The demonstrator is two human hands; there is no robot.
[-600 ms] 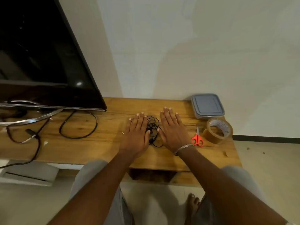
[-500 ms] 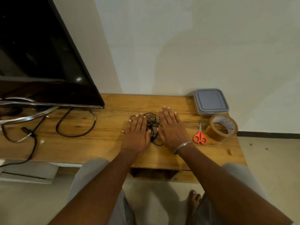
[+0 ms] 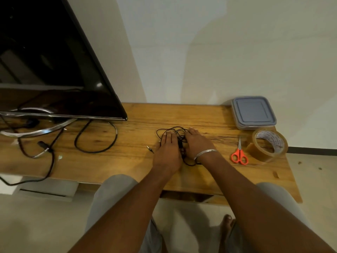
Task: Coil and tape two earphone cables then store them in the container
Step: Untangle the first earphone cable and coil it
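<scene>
Wooden table (image 3: pixel 127 161) against a plain wall, TV (image 3: pixel 45 61) far left, its power cord (image 3: pixel 94 141) looped on the wood.

Change: half a second ago both hands lay flat on either side of the earphone cables (image 3: pixel 181 141), with a gap between them. Now they have closed in on the tangle.
- The left hand (image 3: pixel 167 150) lies on the tangle's left part, fingers straight, nothing grasped.
- The right hand (image 3: pixel 197 143), bangle (image 3: pixel 205 153) at the wrist, covers the right part with its fingers angled in toward the far loops. I can't tell if they hook a strand or just rest there.

Cable state: one loose black heap mid-table, under and between the hands. Loops poke out at the far side and a tail at the near side. One jack plug (image 3: pixel 149 149) lies on the wood just left of the left hand. I can't separate the two earphones in this mess.

Read: the resting pose is over and work on the cables is starting, probably gathering or untangling before the first coil. Nothing is coiled or taped yet.

Supplies are untouched on the right:
- scissors (image 3: pixel 239 156), just left of the tape
- tape roll (image 3: pixel 269 145)
- container (image 3: pixel 253 112) at the far right corner, lid on

Risk: the strands are interlocked, so pulling one end will likely tighten knots. Better to find the plug first and feed from there.
</scene>
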